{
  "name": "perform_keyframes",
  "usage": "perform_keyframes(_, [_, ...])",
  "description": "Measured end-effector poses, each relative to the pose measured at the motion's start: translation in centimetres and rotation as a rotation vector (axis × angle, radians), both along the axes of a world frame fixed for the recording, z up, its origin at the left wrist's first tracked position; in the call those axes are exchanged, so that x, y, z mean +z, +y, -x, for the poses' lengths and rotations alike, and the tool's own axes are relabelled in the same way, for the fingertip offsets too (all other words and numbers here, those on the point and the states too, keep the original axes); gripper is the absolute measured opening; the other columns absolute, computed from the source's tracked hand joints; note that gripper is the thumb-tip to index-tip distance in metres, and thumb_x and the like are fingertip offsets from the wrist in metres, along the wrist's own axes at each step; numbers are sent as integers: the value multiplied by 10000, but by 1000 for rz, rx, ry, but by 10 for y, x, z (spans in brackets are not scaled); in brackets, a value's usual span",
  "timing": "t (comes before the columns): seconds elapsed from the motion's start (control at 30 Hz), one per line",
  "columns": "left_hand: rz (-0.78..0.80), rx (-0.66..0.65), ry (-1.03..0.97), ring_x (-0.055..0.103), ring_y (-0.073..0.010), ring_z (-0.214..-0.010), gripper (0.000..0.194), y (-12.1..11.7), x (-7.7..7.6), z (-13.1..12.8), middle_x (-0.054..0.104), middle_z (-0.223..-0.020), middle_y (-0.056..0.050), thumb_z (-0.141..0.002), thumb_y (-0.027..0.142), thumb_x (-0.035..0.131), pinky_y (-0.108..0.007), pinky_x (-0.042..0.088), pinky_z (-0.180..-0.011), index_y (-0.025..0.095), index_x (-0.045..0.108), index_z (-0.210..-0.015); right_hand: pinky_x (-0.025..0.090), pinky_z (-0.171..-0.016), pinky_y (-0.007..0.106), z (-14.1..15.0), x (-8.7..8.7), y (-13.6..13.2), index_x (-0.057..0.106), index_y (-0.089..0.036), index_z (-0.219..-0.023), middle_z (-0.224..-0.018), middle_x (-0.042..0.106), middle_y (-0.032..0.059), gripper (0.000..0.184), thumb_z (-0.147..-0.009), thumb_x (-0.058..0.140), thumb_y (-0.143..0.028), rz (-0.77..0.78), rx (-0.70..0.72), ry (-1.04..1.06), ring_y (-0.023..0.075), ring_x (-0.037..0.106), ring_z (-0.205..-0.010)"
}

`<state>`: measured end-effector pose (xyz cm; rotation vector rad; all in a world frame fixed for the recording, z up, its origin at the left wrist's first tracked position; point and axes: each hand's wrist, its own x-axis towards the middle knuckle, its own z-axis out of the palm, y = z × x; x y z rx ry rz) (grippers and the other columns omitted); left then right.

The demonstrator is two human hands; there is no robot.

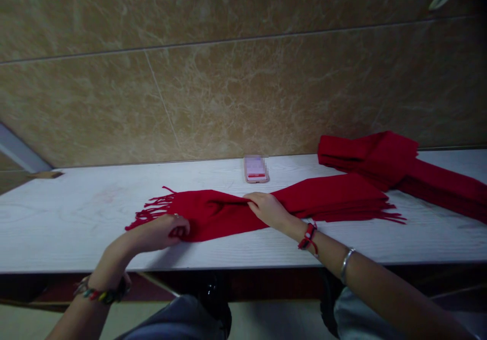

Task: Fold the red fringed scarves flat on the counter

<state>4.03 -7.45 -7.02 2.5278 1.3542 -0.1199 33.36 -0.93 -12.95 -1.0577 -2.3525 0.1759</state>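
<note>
A red scarf with fringed ends lies lengthwise across the white table, folded in layers on its right part. My left hand is at the scarf's left end near the fringe, its fingers curled; what they grip, if anything, is partly hidden. My right hand pinches the scarf's upper edge near its middle, where the cloth is gathered into creases. Behind the scarf's right end lies more red cloth, folded and overlapping, with a strip running off toward the right edge.
A phone with a lit screen lies behind the scarf by the wall. The white table meets a brown marbled tile wall. A small wooden piece sits at the back left corner. The table's front edge runs close to my legs.
</note>
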Motion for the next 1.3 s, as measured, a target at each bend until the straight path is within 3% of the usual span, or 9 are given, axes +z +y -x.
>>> perform_keyframes(0.17, [-99, 106, -114, 576, -170, -823, 303, 6, -2, -6, 631, -904, -45, -837, 395, 385, -276, 450, -755, 177, 587, -892, 460, -860, 304, 1, 0, -8, 621, -115, -1041, -1030, 655, 95, 279, -820, 451, -112, -12, 83, -98, 186, 606, -936])
perform_keyframes(0.33, [-159, 283, 88, 403, -262, -1191, 525, 25, -37, 8, 424, -1316, -134, -821, 456, 386, -392, 344, -961, 163, 447, -1251, 477, -838, 296, 0, -6, -7, 612, -125, -1066, -1027, 659, 82, 297, -810, 465, -98, -64, 112, -94, 179, 614, -918])
perform_keyframes(0.47, [-159, 512, 247, 229, -357, -1284, 577, 33, -56, 25, 268, -1424, -117, -836, 503, 347, -561, 292, -943, 245, 316, -1351, 483, -837, 290, -1, -14, -5, 613, -109, -1058, -1032, 655, 99, 313, -801, 445, -52, -105, 119, -138, 181, 614, -932])
perform_keyframes(0.6, [-442, 672, 308, 174, -385, -1295, 574, 33, -53, 30, 225, -1430, -163, -840, 460, 396, -624, 254, -922, 204, 324, -1348, 478, -848, 292, -1, -18, -4, 611, -105, -1058, -1048, 648, 107, 325, -800, 426, -32, -170, 109, -138, 183, 606, -955])
perform_keyframes(0.77, [-757, 432, 246, 97, -333, -1325, 619, 35, -43, 15, 166, -1452, -144, -778, 272, 538, -544, 221, -994, 188, 312, -1349, 480, -837, 288, -1, -15, -4, 602, -111, -1070, -1044, 650, 100, 321, -808, 428, -49, -166, 59, -134, 177, 612, -933])
perform_keyframes(0.87, [-682, 298, 231, 299, -286, -1267, 528, 43, -40, 9, 417, -1330, -126, -781, 159, 474, -539, 206, -1007, 214, 387, -1299, 469, -850, 282, 0, -16, -5, 609, -128, -1054, -1046, 650, 82, 315, -805, 430, -53, -151, 79, -143, 167, 601, -953])
perform_keyframes(0.97, [-549, 223, 240, 542, -230, -1024, 406, 49, -39, 11, 613, -1046, -106, -783, 104, 398, -480, 290, -983, 175, 531, -1160, 450, -876, 283, 1, -16, -7, 602, -120, -1058, -1066, 639, 90, 314, -801, 437, -50, -169, 109, -178, 167, 582, -986])
perform_keyframes(1.1, [-544, 208, 203, 582, -202, -864, 334, 47, -40, 16, 612, -940, -101, -785, 107, 372, -344, 446, -826, 152, 611, -1015, 430, -897, 302, -4, -5, -9, 588, -115, -1075, -1094, 621, 108, 304, -809, 448, -70, -189, 128, -276, 180, 566, -1011])
perform_keyframes(1.3, [-527, 56, 20, 499, -213, -1078, 407, 45, -49, 4, 504, -1222, -117, -853, 329, 390, -341, 405, -924, 154, 490, -1206, 437, -870, 293, -44, 35, -11, 593, -121, -1058, -1069, 625, 119, 290, -788, 491, -99, -58, 81, -446, 198, 575, -996])
